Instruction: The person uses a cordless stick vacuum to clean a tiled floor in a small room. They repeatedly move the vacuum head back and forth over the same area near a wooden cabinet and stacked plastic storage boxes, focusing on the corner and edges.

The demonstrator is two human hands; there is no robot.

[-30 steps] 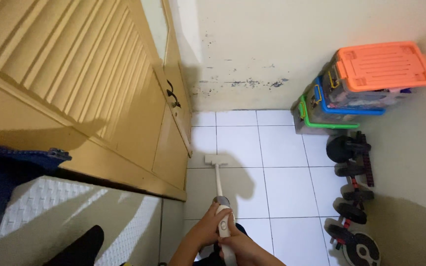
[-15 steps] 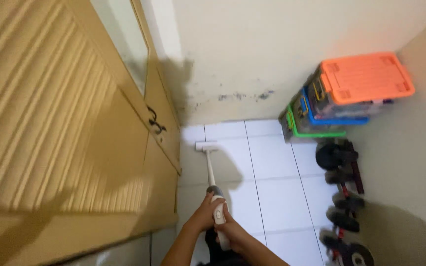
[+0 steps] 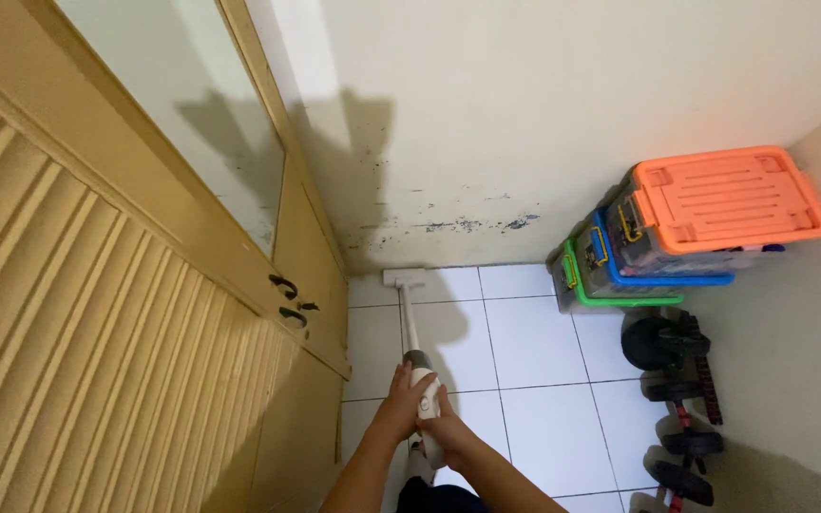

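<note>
I see a white smooth plastic stick vacuum (image 3: 414,342) on glossy white floor tiles (image 3: 534,342). Tan wooden cupboard doors (image 3: 97,380), matt, slatted. Orange matt plastic box lid (image 3: 729,198). Cream painted wall (image 3: 525,114), matt, stained low down.

Cabinet (image 3: 125,313) left, stacked bins (image 3: 686,237) in right corner, dumbbells (image 3: 681,399) before them, vacuum head (image 3: 404,277) against back wall (image 3: 544,123)

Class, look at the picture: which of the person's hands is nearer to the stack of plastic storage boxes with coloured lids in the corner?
Right. The right hand grips the white stick vacuum on the side facing the stacked plastic storage boxes; the left hand holds it on the far side, toward the wooden cabinet.
</note>
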